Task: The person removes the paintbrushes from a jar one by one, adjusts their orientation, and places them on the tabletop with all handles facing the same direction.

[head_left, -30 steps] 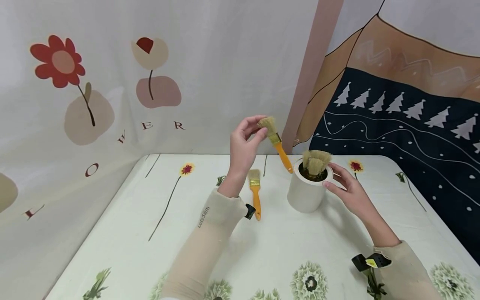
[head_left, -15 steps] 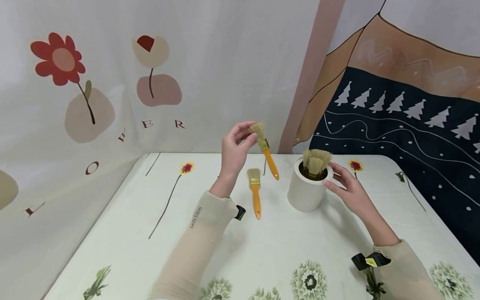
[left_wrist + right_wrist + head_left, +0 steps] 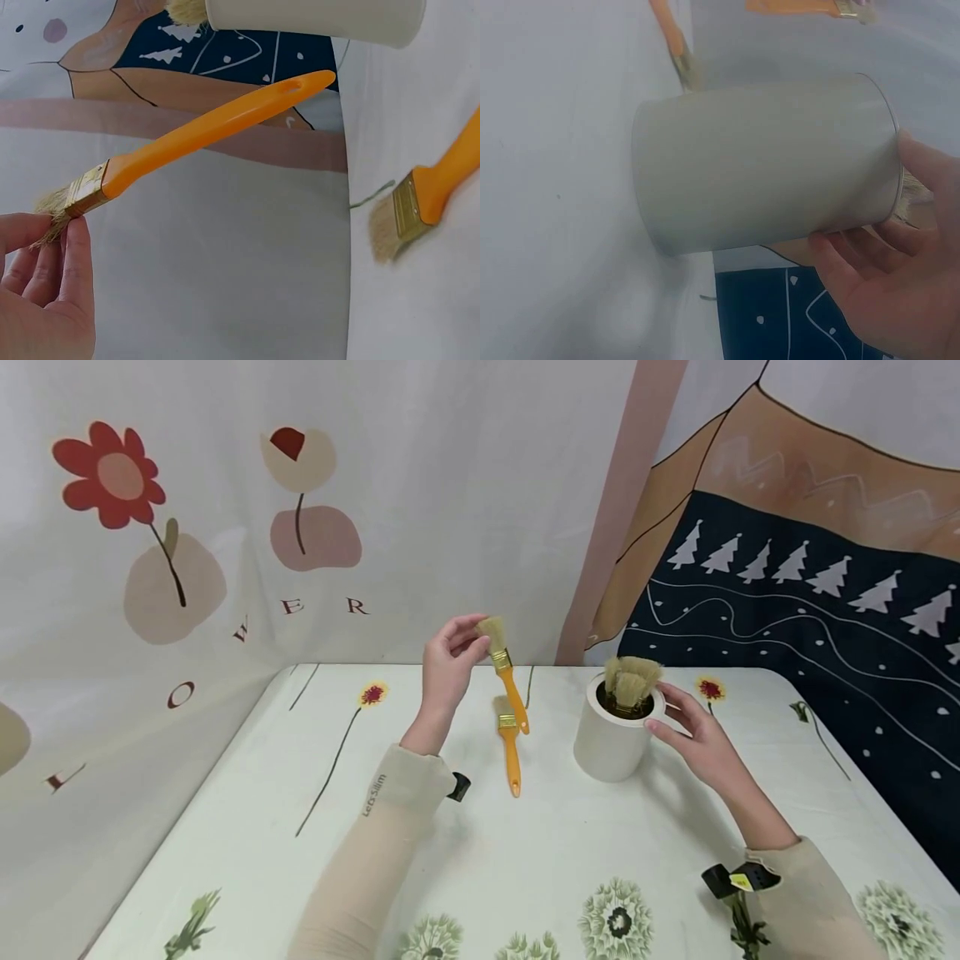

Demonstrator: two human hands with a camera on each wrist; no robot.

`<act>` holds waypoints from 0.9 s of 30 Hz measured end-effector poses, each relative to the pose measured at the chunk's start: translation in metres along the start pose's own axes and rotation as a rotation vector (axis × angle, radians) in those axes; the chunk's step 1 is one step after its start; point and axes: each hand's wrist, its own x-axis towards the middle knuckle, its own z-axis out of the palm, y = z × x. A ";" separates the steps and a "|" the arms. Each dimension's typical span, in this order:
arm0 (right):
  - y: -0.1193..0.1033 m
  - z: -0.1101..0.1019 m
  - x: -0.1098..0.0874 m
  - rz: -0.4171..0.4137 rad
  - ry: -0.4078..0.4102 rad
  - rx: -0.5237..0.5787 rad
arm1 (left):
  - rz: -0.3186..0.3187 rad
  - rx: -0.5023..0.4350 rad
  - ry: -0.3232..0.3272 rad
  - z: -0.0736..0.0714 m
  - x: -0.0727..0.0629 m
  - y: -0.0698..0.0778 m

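Observation:
In the head view my left hand (image 3: 447, 664) pinches a paintbrush (image 3: 512, 691) by its pale bristles, the orange handle hanging down to the right. The left wrist view shows thumb and fingertips on the bristles of that held brush (image 3: 202, 131). Below it a second paintbrush (image 3: 511, 752) lies on the table, its upper part partly behind the held one. My right hand (image 3: 697, 739) grips the rim of an off-white cylindrical pot (image 3: 611, 747), which stands upright on the table. Bristle heads (image 3: 632, 681) stick up from the pot; their handles are hidden inside.
A white cloth with printed flowers covers the table (image 3: 555, 852). Behind it hangs a pale curtain (image 3: 450, 485) with flower prints and letters. A dark blue cloth (image 3: 750, 635) with tree prints hangs at the right.
My left hand has moved left and slightly down with the pinched paintbrush, away from the pot and over the lying brush. My right hand and the pot have stayed in place.

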 end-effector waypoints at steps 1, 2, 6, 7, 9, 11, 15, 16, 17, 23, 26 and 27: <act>0.000 0.000 0.000 -0.001 0.000 0.000 | -0.006 0.000 0.001 -0.001 0.001 -0.002; 0.000 0.000 0.000 -0.001 0.000 0.000 | -0.014 0.001 0.002 -0.003 0.001 -0.004; 0.000 0.000 0.001 0.003 -0.001 0.001 | -0.044 -0.004 0.005 -0.007 0.000 -0.009; 0.000 0.000 0.001 0.004 -0.002 0.002 | -0.050 0.001 0.006 -0.008 0.000 -0.010; 0.000 0.000 0.000 0.005 -0.002 0.003 | -0.066 0.009 0.009 -0.010 -0.001 -0.012; -0.001 0.000 0.000 0.003 -0.002 0.003 | -0.082 0.018 0.013 -0.011 -0.001 -0.014; 0.000 0.000 0.000 -0.001 0.000 0.004 | -0.123 0.031 0.017 -0.014 -0.002 -0.020; 0.000 0.000 0.000 -0.002 0.000 0.004 | -0.134 0.035 0.018 -0.015 -0.002 -0.022; 0.001 0.000 0.000 -0.002 0.000 0.005 | -0.145 0.041 0.018 -0.015 -0.002 -0.023; 0.002 0.000 0.001 -0.003 0.000 0.008 | -0.204 0.055 0.018 -0.019 0.000 -0.034; 0.002 0.000 0.001 -0.003 0.000 0.004 | -0.228 0.060 0.018 -0.020 0.000 -0.040; 0.002 0.000 0.001 -0.004 0.000 0.002 | -0.236 0.065 0.019 -0.021 0.000 -0.042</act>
